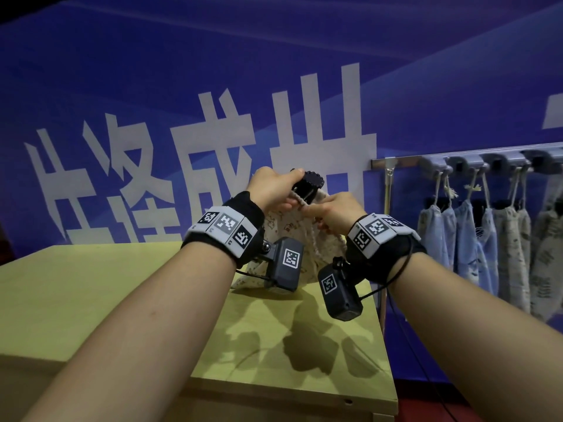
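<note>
The cream drawstring bag (323,248) is held up between the two wrists, its bottom resting on the far right part of the yellow-green table (91,284), its mouth raised. A black scalloped piece (310,181) is gripped in the curled fingers of the left hand (271,187) just above that mouth, and it looks set to be slipped inside. The bag's rim is pinched by the right hand (335,213), fingers curled in, right where the pale cord (300,202) runs across. This is thin cloth, so it can be expected to be light, limp and quick to sag shut once released. The mouth is best taken at the corded hem, where the fabric is doubled and a pinch is given something to bite on. The black piece looks small and rigid; its weight cannot be judged. Off to the right, more hanging bags (466,239) are seen strung from a rail of hooks (457,159) on the blue wall (182,86).
</note>
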`<state>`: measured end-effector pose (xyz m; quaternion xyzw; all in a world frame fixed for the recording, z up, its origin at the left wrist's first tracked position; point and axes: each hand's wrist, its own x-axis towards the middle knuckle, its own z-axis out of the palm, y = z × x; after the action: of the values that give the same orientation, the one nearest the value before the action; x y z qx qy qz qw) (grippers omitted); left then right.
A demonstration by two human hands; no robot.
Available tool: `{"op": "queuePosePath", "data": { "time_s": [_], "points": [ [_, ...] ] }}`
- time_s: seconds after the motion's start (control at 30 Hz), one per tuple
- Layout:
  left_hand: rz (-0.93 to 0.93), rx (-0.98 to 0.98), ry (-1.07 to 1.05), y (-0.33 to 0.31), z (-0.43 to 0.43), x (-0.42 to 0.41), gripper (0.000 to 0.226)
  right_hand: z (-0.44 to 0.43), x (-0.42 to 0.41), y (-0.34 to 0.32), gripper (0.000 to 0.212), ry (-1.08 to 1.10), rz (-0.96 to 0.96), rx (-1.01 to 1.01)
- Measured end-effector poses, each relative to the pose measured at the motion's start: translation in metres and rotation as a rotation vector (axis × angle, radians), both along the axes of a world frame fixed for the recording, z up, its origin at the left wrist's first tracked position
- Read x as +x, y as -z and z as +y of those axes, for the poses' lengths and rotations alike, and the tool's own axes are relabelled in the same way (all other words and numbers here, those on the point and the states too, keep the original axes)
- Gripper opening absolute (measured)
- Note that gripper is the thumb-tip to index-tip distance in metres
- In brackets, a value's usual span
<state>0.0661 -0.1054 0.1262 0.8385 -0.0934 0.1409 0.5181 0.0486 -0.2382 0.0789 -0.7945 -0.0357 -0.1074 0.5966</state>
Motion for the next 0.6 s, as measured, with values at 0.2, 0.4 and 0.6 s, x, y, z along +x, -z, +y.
{"op": "queuePosePath", "data": {
  "time_s": [0.2, 0.4, 0.6],
  "points": [
    [0.016, 0.011, 0.004, -0.001, 0.004, 0.001, 0.044, -0.013, 0.004, -0.001, 0.008, -0.002, -0.027, 0.068],
    [0.013, 0.058, -0.017, 0.004, 0.001, 0.002, 0.043, -0.024, 0.006, -0.001, 0.014, -0.011, -0.002, 0.165],
    [0.016, 0.077, -0.023, 0.003, -0.001, -0.002, 0.041, -0.029, 0.008, 0.000, 0.027, -0.089, 0.027, 0.166]
  ]
}}
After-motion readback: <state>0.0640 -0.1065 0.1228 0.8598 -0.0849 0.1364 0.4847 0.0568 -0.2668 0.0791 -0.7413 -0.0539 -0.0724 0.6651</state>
